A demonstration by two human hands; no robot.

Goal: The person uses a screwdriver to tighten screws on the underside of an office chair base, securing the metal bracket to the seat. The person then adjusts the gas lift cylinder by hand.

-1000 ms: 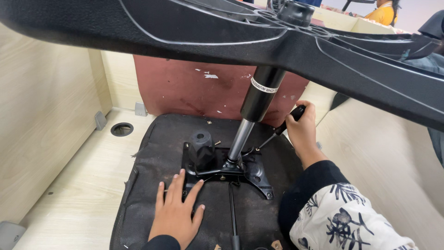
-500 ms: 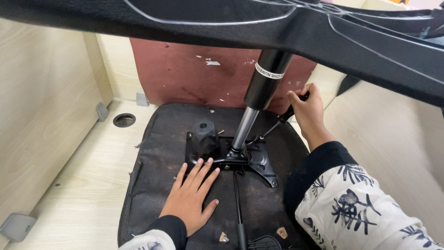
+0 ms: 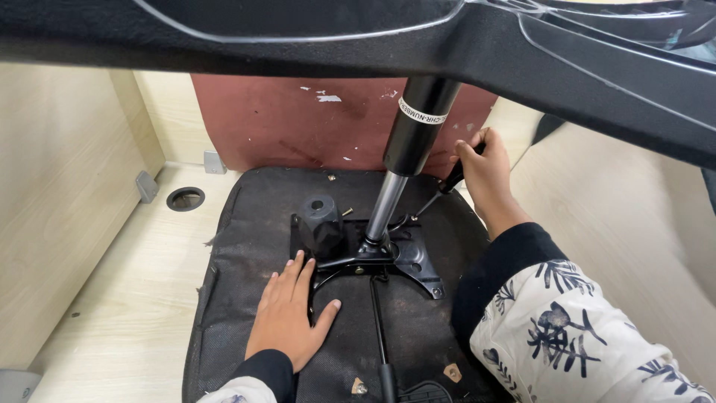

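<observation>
Screwdriver (image 3: 441,192): held in the right hand; black handle hidden mostly in the fist, thin metal shaft running down and to the left, tip near the back edge of the mounting plate.
Long axis: slanted, handle high and to the right, tip low and to the left, pointing at the plate beside the foot of the gas cylinder.
Right hand (image 3: 485,170): fingers closed round the screwdriver handle, up and to the right of the plate; the nearer hand to the tool.
Mounting plate (image 3: 406,257): black metal, bolted flat on the seat underside, centre of view; a knob-like black housing (image 3: 321,222) stands at its left end.
Gas cylinder (image 3: 406,160): black tube over a bright steel rod, rising tilted from the plate to the chair base (image 3: 358,37) overhead.
Left hand (image 3: 287,317): fingers spread, palm flat on the seat underside, fingertips just beside the plate's left front; grips nothing.
Seat underside (image 3: 239,283): worn black fabric, lying on the pale wooden tabletop (image 3: 127,298), against a reddish-brown panel (image 3: 283,127).
Lever (image 3: 379,328): thin black rod running from the plate toward the viewer.
</observation>
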